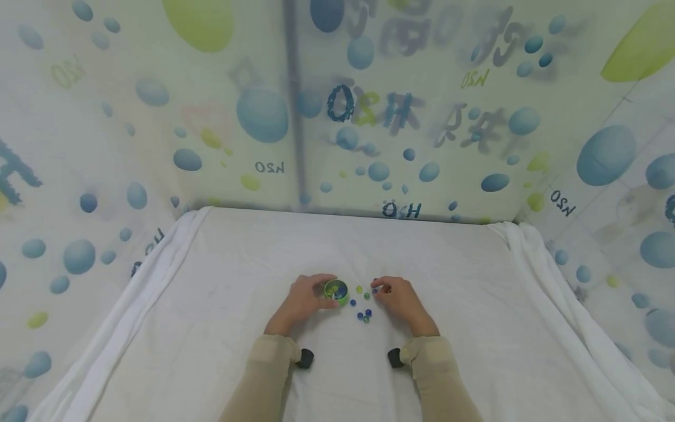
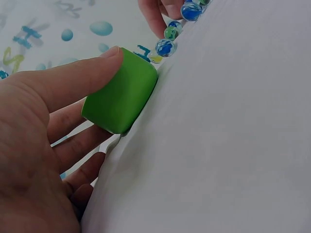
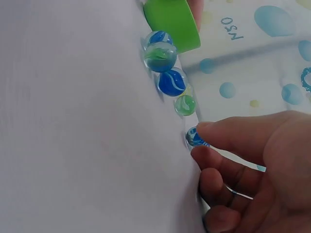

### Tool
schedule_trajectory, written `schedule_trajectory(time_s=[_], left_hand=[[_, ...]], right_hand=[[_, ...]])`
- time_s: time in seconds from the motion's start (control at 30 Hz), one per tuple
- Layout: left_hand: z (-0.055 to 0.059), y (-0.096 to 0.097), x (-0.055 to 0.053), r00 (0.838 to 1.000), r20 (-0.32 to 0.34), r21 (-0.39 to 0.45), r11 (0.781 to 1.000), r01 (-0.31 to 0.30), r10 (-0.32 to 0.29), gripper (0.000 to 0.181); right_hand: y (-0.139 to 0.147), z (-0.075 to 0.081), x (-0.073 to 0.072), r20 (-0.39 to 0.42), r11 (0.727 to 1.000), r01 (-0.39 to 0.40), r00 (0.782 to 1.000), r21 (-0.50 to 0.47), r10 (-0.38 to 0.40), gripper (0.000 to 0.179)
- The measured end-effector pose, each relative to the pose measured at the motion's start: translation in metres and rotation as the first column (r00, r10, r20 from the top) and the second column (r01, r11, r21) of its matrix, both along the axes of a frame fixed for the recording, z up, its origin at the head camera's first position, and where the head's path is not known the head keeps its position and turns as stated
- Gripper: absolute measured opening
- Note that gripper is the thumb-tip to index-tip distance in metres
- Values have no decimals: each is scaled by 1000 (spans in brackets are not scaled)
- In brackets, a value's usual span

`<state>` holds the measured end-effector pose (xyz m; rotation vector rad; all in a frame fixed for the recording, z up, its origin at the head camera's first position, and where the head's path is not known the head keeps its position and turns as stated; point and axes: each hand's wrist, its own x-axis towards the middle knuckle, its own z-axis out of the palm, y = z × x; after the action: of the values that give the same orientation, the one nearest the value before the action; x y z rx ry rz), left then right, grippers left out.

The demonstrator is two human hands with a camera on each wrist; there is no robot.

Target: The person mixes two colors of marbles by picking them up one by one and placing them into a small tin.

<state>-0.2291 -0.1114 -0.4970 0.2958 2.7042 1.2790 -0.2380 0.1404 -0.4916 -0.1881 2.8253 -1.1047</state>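
My left hand (image 1: 303, 299) grips a small green cup (image 2: 121, 94), thumb on one side and fingers on the other. In the head view the cup's opening shows blue and yellowish marbles inside. To the right, my right hand (image 1: 401, 300) has its thumb and index fingertip around a blue marble (image 3: 196, 138) at the cloth, pinching it. Between the hands lie loose glass marbles: a yellow marble (image 1: 360, 289), a green marble (image 1: 367, 296) and a blue marble (image 1: 353, 303). Nearer my body a small cluster includes a dark blue marble (image 1: 368, 313).
A white cloth (image 1: 237, 252) covers the table, with bunched folds (image 1: 548, 281) along the sides. Behind it hangs a pale curtain (image 1: 453, 176) printed with blue and green dots. Dark wrist straps (image 1: 304, 358) sit at both cuffs.
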Motion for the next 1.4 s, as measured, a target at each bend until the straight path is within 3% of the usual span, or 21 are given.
schedule_trajectory(time_s=[0.5, 1.4], left_hand=[[3, 1, 1, 1000, -4, 4, 1000, 0, 0, 59], [3, 0, 0, 1000, -4, 11, 1000, 7, -7, 58]], right_hand=[[-3, -1, 1, -11, 999, 6, 1000, 51, -6, 22], [-5, 0, 2, -36, 999, 36, 999, 16, -36, 17]])
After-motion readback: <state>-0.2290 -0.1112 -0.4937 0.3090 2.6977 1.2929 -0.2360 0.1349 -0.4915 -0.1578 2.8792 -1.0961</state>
